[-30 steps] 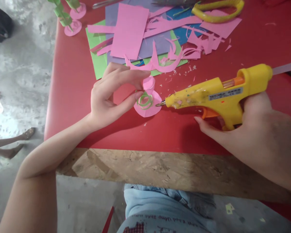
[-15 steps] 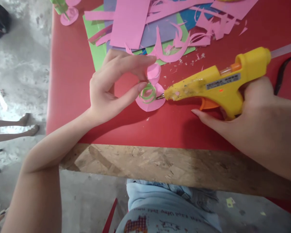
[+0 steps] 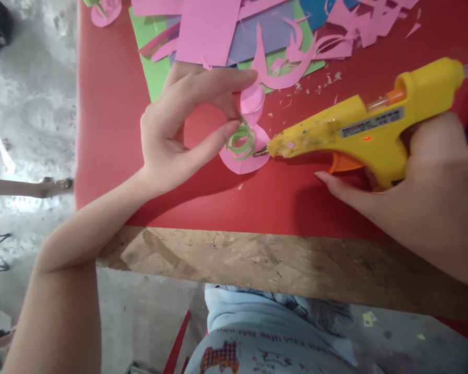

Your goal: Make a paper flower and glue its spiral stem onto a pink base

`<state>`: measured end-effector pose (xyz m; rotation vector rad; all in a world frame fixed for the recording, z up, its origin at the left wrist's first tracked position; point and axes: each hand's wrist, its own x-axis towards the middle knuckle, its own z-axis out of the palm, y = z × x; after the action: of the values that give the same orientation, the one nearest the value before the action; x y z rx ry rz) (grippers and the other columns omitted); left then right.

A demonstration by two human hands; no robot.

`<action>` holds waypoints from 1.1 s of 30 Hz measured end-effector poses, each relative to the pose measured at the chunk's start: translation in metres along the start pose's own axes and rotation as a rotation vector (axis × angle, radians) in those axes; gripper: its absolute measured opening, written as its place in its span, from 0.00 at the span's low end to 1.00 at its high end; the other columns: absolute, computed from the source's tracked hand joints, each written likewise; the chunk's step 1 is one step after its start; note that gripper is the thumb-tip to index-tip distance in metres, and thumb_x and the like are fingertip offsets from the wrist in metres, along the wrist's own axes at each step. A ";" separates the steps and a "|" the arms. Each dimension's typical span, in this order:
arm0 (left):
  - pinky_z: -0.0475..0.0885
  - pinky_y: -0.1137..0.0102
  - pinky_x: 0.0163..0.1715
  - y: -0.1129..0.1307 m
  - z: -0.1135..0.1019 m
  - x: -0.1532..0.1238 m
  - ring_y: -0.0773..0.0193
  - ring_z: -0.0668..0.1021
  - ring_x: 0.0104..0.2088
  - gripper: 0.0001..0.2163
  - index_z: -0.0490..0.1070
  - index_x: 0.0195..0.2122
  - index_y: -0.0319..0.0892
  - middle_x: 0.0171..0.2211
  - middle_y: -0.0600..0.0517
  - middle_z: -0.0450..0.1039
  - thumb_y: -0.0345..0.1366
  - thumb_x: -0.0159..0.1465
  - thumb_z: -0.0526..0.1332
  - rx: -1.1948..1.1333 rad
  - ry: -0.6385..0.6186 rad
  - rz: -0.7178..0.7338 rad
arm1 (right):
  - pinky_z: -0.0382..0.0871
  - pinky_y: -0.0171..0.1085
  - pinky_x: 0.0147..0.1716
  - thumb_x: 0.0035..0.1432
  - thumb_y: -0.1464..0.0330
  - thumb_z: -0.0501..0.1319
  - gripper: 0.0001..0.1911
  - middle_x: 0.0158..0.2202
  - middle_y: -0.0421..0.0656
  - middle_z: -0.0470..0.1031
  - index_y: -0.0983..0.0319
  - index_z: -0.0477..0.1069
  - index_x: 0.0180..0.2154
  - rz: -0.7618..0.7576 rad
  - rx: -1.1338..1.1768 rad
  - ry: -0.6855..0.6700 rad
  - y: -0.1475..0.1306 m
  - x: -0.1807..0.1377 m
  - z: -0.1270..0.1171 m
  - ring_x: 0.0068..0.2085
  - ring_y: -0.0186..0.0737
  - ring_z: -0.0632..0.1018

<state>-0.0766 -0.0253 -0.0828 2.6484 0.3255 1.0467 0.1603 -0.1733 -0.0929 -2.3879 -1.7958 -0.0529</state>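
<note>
My left hand pinches a small pink and green paper craft between thumb and fingers. Its curled green strip stands on a round pink paper base, with a rolled pink paper piece behind. My right hand is wrapped round the handle of a yellow glue gun, thumb stretched below the orange trigger. The metal nozzle points left, at the pink base just right of the green curl; whether it touches is too small to tell.
Behind my hands lie pink paper scraps and a large pink sheet over purple and green sheets. Another pink and green craft stands at the far left of the red tabletop. A bare wooden edge runs along the front.
The glue gun and my right hand have shifted slightly right, and the nozzle now sits a little right of the green curl. My left hand still pinches the craft. The view has tilted slightly.
</note>
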 end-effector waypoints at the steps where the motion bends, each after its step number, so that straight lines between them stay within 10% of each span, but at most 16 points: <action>1: 0.73 0.60 0.44 0.000 0.000 0.000 0.67 0.79 0.41 0.21 0.59 0.58 0.57 0.35 0.61 0.71 0.39 0.64 0.59 0.010 -0.006 -0.009 | 0.66 0.40 0.26 0.48 0.31 0.35 0.47 0.30 0.44 0.69 0.61 0.61 0.49 -0.001 -0.002 0.001 0.000 0.000 0.000 0.34 0.45 0.77; 33: 0.73 0.58 0.48 -0.001 0.000 0.000 0.64 0.81 0.41 0.21 0.60 0.57 0.54 0.42 0.61 0.73 0.33 0.64 0.59 -0.020 0.004 0.004 | 0.61 0.37 0.23 0.43 0.29 0.34 0.50 0.31 0.46 0.68 0.63 0.60 0.46 0.050 -0.002 -0.057 0.004 0.001 0.002 0.35 0.48 0.76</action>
<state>-0.0764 -0.0248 -0.0830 2.6307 0.3090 1.0505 0.1644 -0.1731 -0.0948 -2.4589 -1.7592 0.0200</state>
